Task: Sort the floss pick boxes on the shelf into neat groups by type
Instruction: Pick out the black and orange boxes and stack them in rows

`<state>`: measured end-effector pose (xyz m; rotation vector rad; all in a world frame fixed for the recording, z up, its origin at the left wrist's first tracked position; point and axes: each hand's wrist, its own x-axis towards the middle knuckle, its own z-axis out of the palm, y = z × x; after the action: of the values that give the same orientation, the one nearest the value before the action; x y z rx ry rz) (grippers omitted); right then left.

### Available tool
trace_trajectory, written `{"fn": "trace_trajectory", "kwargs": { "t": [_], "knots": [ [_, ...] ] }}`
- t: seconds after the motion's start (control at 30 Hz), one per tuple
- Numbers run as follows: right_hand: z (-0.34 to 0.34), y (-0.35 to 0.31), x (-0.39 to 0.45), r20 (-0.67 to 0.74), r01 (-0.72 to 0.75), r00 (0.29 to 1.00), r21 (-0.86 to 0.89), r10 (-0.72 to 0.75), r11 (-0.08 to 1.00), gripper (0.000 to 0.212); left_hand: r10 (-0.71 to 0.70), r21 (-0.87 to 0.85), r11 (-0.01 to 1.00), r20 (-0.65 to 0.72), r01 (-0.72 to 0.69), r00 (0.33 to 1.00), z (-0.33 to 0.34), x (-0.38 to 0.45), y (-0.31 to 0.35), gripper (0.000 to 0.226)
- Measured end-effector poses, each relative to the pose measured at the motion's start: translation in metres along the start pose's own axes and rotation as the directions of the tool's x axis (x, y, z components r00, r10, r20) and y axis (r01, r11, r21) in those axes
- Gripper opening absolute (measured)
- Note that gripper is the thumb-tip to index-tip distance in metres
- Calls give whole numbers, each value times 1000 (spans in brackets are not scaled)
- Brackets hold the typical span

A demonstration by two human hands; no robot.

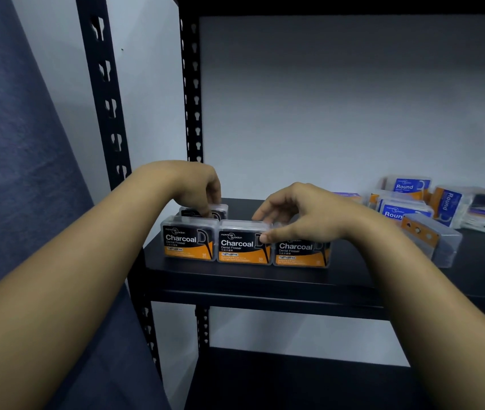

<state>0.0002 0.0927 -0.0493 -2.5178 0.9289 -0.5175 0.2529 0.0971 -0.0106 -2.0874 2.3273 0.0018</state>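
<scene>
Three black-and-orange Charcoal floss boxes stand in a front row on the left of the black shelf (pixel 264 279): left box (pixel 188 242), middle box (pixel 242 247), right box (pixel 300 253). A fourth Charcoal box (pixel 219 213) stands behind the left one. My left hand (pixel 196 184) reaches down over it, fingertips curled on its top. My right hand (pixel 303 214) arches over the right box; its thumb presses the front top corner of the middle box and its fingers curl behind that box's top edge.
Blue-and-orange Round floss boxes (pixel 407 187) lie in a loose heap at the shelf's back right, some tilted or on their sides. A clear box (pixel 433 241) lies turned away just right of my right wrist. Black slotted uprights (pixel 192 93) frame the shelf's left end.
</scene>
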Motion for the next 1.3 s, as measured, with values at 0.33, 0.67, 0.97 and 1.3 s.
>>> {"fn": "trace_trajectory", "kwargs": {
  "t": [0.33, 0.67, 0.97, 1.3],
  "knots": [
    [-27, 8, -9, -88, -53, 995, -23, 51, 998, 52, 89, -192, 972, -229, -135, 969, -13, -8, 18, 22],
    [-102, 27, -28, -166, -258, 961, -244, 222, 935, 34, 138, -341, 931, 5, -128, 990, -41, 21, 94, 24],
    [-149, 60, -49, -51, -425, 900, -316, 433, 848, 29, 127, -251, 965, 169, -82, 977, -55, 43, 153, 13],
    [-190, 105, -68, 69, -492, 832, -367, 550, 790, 38, 87, -204, 978, 197, -46, 976, -69, 64, 220, 25]
  ]
}}
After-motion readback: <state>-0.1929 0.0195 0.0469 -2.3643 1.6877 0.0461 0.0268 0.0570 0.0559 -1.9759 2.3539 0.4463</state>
